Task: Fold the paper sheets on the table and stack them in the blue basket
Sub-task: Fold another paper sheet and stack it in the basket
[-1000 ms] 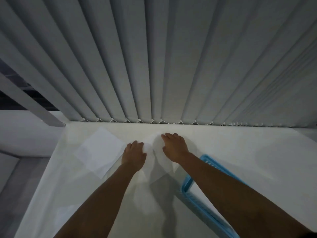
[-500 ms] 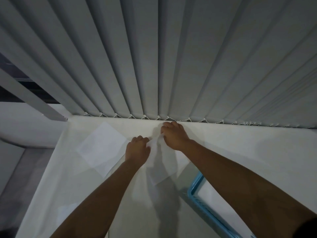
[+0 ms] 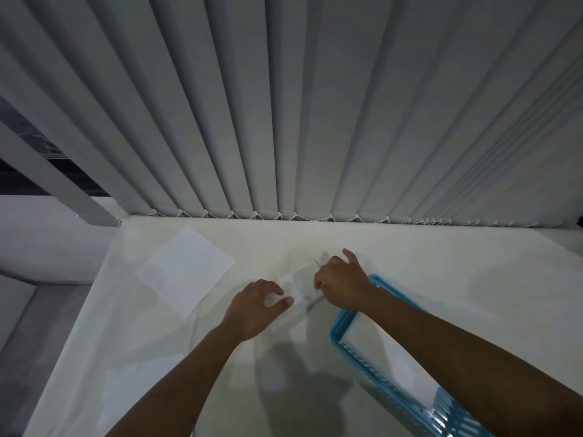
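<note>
- White on cream: working the held sheet (image 3: 301, 279) between both hands, just above the worktop (image 3: 441, 263) and just beside the far-left corner of the blue basket (image 3: 339, 329).
- Curling the left hand (image 3: 258, 305) over the near-left part of that paper, grip narrow and holding it, white showing between thumb and fingers.
- Pinching the right edge with the right hand (image 3: 342, 283), grip closed on the paper, one finger sticking out toward the blinds (image 3: 284, 105) at the far side.
- Judging the fold as under way, not finished: looking bent and blurred, so leaving the crease count unsaid.
- Counting as done: stacked paper (image 3: 388, 357) lying inside the basket; not telling how many pieces.
- Counting as left: finishing this fold and dropping it rightward into the basket, then taking the flat sheet (image 3: 186, 274) lying unfolded at far left, well apart from the basket.
- Suspecting one more, the faint sheet (image 3: 138, 392) lying near left by the worktop's edge, too dim for being sure.
- Placing the task, on this showing, somewhere around the middle, with at least as much folding ahead as behind.
</note>
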A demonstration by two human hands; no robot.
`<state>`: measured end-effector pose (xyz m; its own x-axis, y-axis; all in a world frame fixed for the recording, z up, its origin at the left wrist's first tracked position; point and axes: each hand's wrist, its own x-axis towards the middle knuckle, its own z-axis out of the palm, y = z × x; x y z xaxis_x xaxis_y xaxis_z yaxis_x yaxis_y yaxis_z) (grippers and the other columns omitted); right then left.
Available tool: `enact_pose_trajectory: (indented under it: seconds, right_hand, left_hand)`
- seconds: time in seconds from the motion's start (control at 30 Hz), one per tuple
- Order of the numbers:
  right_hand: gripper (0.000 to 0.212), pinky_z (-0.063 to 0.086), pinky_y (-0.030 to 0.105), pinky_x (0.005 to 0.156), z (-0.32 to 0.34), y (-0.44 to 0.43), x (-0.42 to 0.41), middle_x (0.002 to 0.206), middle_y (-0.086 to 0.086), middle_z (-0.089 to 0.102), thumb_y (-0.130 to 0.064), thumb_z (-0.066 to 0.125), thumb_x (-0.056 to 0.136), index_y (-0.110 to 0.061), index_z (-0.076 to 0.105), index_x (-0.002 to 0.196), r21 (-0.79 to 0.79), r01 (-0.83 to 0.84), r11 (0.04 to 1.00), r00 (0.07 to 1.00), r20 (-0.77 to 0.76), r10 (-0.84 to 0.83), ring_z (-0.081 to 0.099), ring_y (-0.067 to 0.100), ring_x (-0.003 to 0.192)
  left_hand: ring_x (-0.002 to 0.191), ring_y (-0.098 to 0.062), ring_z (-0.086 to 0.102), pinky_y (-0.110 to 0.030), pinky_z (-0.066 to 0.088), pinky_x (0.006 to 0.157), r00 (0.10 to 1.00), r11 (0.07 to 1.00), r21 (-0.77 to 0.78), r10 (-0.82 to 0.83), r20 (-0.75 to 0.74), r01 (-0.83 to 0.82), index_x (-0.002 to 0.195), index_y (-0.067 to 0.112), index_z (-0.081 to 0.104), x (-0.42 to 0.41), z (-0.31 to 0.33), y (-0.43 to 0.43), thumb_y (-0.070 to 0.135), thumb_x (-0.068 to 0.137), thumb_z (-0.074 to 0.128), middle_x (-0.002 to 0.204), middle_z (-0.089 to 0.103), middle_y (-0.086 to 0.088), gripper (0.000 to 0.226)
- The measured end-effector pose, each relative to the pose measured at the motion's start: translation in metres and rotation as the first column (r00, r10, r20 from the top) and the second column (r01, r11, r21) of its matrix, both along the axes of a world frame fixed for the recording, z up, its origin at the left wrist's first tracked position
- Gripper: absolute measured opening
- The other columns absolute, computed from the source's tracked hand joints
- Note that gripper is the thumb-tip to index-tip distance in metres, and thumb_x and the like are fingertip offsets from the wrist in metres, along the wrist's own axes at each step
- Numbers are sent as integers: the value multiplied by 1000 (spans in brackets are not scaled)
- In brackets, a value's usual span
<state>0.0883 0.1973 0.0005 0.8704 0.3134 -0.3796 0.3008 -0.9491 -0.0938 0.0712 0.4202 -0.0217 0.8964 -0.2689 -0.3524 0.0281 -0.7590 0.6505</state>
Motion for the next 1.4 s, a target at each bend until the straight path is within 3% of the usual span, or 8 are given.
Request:
enact_pose_trajectory:
  seconds: [0.33, 0.53, 0.67, 0.8, 0.93, 1.1, 1.33, 1.4]
  right_hand:
    - [56, -4, 59, 115, -17, 16, -2, 156, -1, 27, -17, 39, 92, -22, 28, 146, -79, 82, 994, 996, 34, -79, 18, 30, 144]
    - [55, -3, 63, 114, -20, 15, -1, 155, 0, 28, -22, 40, 92, -20, 29, 145, -171, 164, 971, 986, 38, -160, 18, 30, 143]
    - [52, -2, 60, 116, -7, 4, -3, 153, -1, 32, -17, 36, 92, -21, 33, 143, -149, 289, 946, 957, 35, -287, 21, 28, 141]
    - [41, 19, 44, 113, 12, 4, -22, 142, -6, 49, -23, 38, 96, -25, 49, 135, 176, 409, 895, 892, 130, -433, 38, 21, 131]
    - [23, 41, 36, 85, 36, 21, -64, 102, -5, 69, -28, 46, 94, -24, 67, 100, 515, 493, 701, 760, 137, -635, 60, 18, 96]
    - [51, 44, 34, 71, 51, 43, -121, 69, 1, 63, -55, 40, 94, -14, 58, 69, 591, 664, 458, 647, -147, -748, 60, 19, 70]
    - [33, 45, 32, 69, 56, 38, -137, 81, 6, 66, -44, 60, 88, -11, 66, 84, 541, 744, -393, 255, -772, -582, 60, 20, 74]
    - [17, 50, 34, 75, 57, 29, -143, 90, 6, 70, -29, 66, 87, -13, 67, 91, 576, 657, -486, 270, -782, -562, 66, 23, 84]
  left_hand:
    - [111, -23, 57, -38, 50, 90, 992, 969, 215, 106, 71, -119, 120, 21, 52, 32, -13, -25, 34, 88, 55, 118, 59, -1, 34]
    - [103, -22, 60, -32, 49, 83, 996, 948, 311, 77, -42, -61, 95, 24, 63, 50, -8, -39, 29, 87, 52, 106, 68, 0, 14]
    - [97, -22, 60, -32, 49, 81, 989, 971, 238, 34, -142, 1, 85, 23, 58, 52, 2, -36, 24, 83, 54, 99, 66, -1, 4]
    - [84, -21, 59, -27, 44, 72, 954, 973, -44, 214, -210, -228, 91, 16, 64, 41, 20, -30, 12, 79, 66, 91, 64, -3, 13]
    - [69, -14, 64, -18, 50, 62, 841, 750, -404, 383, -381, -524, 92, 13, 71, 18, 43, -34, 2, 81, 66, 85, 70, -4, 16]
    - [75, -23, 63, -31, 52, 71, 711, 342, -625, 393, -584, -702, 92, 4, 63, -18, 61, -57, -6, 83, 61, 94, 66, -18, 13]
    - [87, -27, 64, -35, 55, 80, 695, 100, -700, 279, -662, -707, 101, 3, 59, -73, 83, -95, -8, 88, 53, 98, 67, -15, 18]
    - [94, -30, 65, -37, 56, 82, 717, 125, -713, 250, -650, -690, 111, 0, 59, -86, 81, -103, -5, 89, 54, 107, 68, -17, 24]
